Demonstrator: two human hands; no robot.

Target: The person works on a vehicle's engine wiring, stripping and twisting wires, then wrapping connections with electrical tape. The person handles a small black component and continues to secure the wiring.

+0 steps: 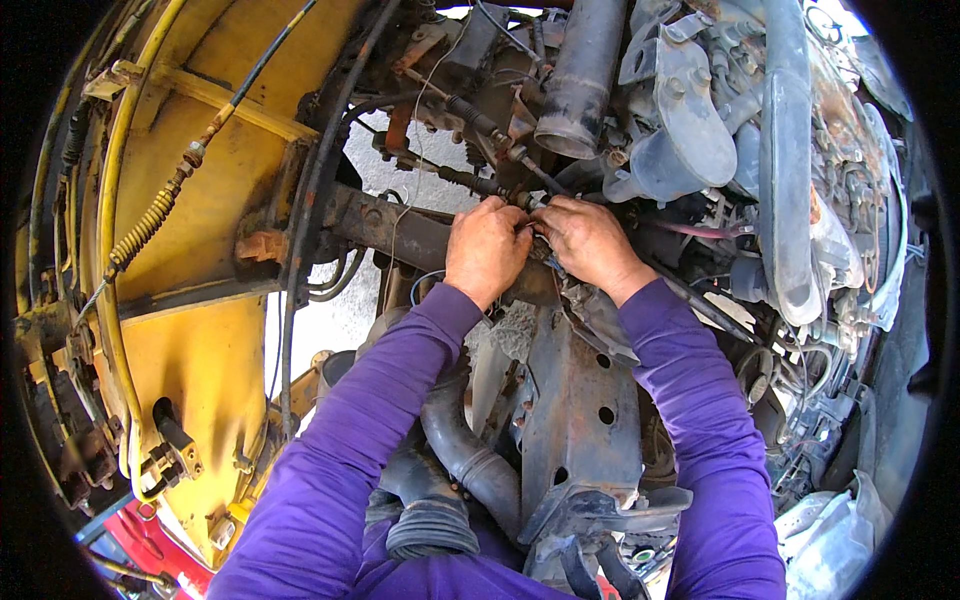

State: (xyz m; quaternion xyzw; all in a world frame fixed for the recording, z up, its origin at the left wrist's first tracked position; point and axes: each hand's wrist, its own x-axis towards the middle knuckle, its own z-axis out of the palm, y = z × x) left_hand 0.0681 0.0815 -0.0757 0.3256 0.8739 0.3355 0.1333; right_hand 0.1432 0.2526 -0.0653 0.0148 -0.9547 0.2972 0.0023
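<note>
While the left hand (487, 245) and right hand (580, 240) meet with fingers curled and tips drawn close together, I cannot tell what small part they pinch, since the fingers cover it. A dark cable (465, 182) reaches that spot from the left, just above the knuckles, and a jointed rod (530, 168) comes down beside it. Below, a grey metal rail (583, 400) with round holes lies between the purple sleeves, its top end near the wrists. Leftward is some open room: pale ground (328, 325) shows between a rusty crossbeam (375, 222) and the edge of a yellow panel (240, 130). Rightward is tighter, crowded by a thick grey pipe (787, 170) and engine parts
</note>
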